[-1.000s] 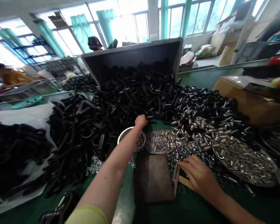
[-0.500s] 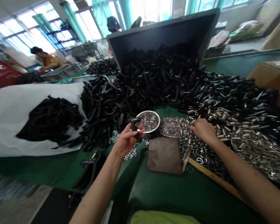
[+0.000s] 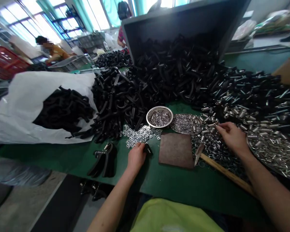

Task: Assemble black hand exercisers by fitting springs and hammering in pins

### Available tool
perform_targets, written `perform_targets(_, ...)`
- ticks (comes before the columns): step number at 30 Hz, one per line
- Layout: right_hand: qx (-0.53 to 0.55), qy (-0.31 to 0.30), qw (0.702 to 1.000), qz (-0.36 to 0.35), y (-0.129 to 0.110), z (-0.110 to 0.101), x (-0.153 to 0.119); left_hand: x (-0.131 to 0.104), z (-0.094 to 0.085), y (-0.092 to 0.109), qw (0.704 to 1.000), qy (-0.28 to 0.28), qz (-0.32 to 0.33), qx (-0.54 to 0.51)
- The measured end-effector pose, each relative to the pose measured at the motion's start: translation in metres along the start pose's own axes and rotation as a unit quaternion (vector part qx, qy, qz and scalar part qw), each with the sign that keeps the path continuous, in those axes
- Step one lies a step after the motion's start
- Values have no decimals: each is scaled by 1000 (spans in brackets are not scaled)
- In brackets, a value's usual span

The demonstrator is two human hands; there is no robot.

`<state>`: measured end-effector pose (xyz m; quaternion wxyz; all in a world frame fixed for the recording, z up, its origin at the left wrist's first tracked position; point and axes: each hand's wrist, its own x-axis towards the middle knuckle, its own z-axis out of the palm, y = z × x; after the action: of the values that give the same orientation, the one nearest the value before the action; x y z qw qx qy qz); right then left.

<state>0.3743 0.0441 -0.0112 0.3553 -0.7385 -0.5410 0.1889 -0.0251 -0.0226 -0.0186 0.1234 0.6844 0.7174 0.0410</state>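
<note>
My left hand is closed on a small black part, low over the green table at the near edge of a spread of small metal nuts. My right hand is at the pile of metal springs and rings, thumb and fingers pinched together; what they hold, if anything, is too small to make out. Between my hands lie a brown square plate, a round metal bowl of small parts and a flat dish of small metal pieces.
A hammer lies right of the plate. Behind are heaped black parts and a tilted grey bin. A white sack is at left, near black clamp-like pieces. Two people are farther back.
My left hand has lowered with the black part from beside the bowl to the table near the nuts. My right hand stays at the springs. The view has shifted.
</note>
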Motion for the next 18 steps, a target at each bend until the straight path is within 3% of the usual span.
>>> perform_targets(2, -13, 12, 1000, -9, 2, -5, -1, -1, 3, 1, 998, 0, 16, 60)
perform_targets(4, 114, -22, 993, 36, 2, -7, -3, -1, 5, 1, 995, -3, 30, 96)
perform_targets(6, 257, -61, 960, 95, 0, -7, -4, -1, 7, 0, 992, 1, 49, 118)
perform_targets(8, 318, -82, 936, 125, -1, -6, -5, 0, 8, 0, 990, 10, 66, 126)
perform_targets(14, 303, -75, 942, 122, 0, -10, -1, 5, 8, -4, 995, 16, 65, 75)
perform_targets(16, 284, -66, 950, 114, 2, -13, 1, 5, 6, -4, 999, 23, 44, 17)
perform_targets(18, 222, -44, 971, 79, 4, -16, 3, 4, 2, -1, 994, 18, 7, -106)
